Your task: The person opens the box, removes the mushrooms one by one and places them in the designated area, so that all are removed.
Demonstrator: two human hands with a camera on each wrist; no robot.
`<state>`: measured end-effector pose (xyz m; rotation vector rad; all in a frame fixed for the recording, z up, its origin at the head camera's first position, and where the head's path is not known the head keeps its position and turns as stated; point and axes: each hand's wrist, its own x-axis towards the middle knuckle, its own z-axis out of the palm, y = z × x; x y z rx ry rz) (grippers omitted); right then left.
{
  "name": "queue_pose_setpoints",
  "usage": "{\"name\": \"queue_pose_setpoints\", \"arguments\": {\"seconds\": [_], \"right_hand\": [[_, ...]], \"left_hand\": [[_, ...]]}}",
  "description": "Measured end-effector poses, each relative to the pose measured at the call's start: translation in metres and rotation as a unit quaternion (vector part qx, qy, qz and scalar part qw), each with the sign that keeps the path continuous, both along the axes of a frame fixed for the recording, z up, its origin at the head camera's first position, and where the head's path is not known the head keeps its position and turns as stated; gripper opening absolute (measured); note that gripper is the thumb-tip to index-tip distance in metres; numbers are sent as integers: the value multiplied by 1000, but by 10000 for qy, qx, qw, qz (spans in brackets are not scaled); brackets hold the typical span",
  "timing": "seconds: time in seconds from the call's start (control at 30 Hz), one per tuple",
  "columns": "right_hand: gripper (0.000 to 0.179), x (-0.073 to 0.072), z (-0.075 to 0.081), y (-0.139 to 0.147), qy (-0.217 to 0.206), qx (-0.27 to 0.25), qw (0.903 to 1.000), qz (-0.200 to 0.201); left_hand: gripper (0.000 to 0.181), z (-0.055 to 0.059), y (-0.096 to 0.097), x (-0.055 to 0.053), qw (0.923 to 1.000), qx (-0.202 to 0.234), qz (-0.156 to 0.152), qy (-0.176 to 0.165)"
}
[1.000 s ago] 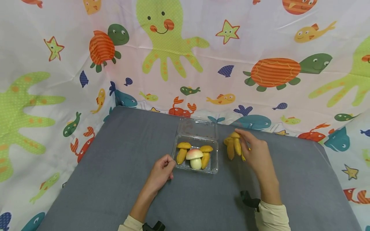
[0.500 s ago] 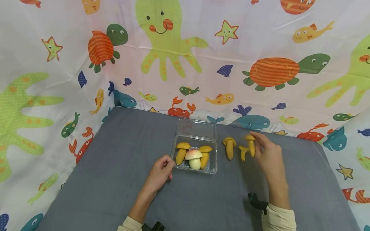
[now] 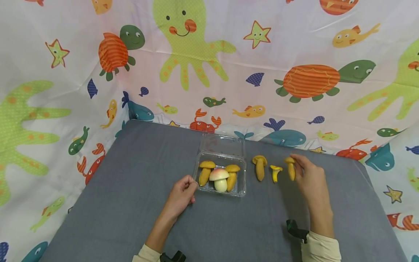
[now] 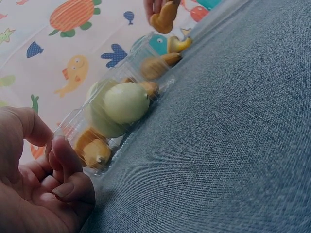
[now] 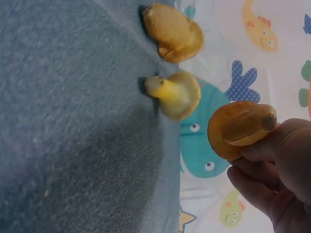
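Note:
With thumb and fingertips, my right hand (image 3: 309, 178) pinches a yellow-brown mushroom (image 5: 243, 127), held above the table with its cap up. To its left on the cloth lie a small yellow mushroom (image 3: 275, 173) and a larger yellow-brown mushroom (image 3: 260, 168). My left hand (image 3: 182, 193) pinches the near left corner of a clear plastic container (image 3: 243, 183), whose lid (image 3: 222, 145) is folded back. Inside it are a yellow-brown mushroom (image 3: 205, 173) on the left, a pale mushroom with a pinkish cap (image 3: 220, 180) in the middle and another yellow-brown mushroom (image 3: 232, 177) on the right.
A grey cloth (image 3: 137, 189) covers the table. Behind it and along the sides hangs a white curtain (image 3: 229, 98) printed with sea animals, meeting the table's back edge just beyond the lid.
My right hand has moved right with its mushroom, away from the two mushrooms on the cloth, which now show separately. The left hand and the container have stayed in place.

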<state>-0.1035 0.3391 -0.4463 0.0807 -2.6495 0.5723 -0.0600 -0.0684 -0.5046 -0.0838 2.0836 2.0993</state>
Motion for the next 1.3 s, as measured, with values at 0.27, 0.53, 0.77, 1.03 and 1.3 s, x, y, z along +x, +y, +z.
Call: {"name": "queue_pose_setpoints", "arguments": {"seconds": [0.27, 0.53, 0.77, 1.03, 1.3], "right_hand": [[28, -2, -6, 7, -540, 14, 9985, -93], [27, -5, -14, 15, -682, 179, 9975, 17], [29, -9, -17, 20, -869, 353, 9956, 36], [27, -10, -22, 22, -1021, 397, 9940, 42], [29, -11, -25, 22, -989, 385, 9944, 29]], "left_hand": [[19, 0, 0, 0, 10000, 8, 15, 10], [19, 1, -1, 0, 10000, -56, 0, -12], [18, 2, -1, 1, 10000, -42, 7, -40], [18, 2, -1, 1, 10000, -47, -23, -29], [18, 3, -1, 0, 10000, -47, -19, -11]]}}
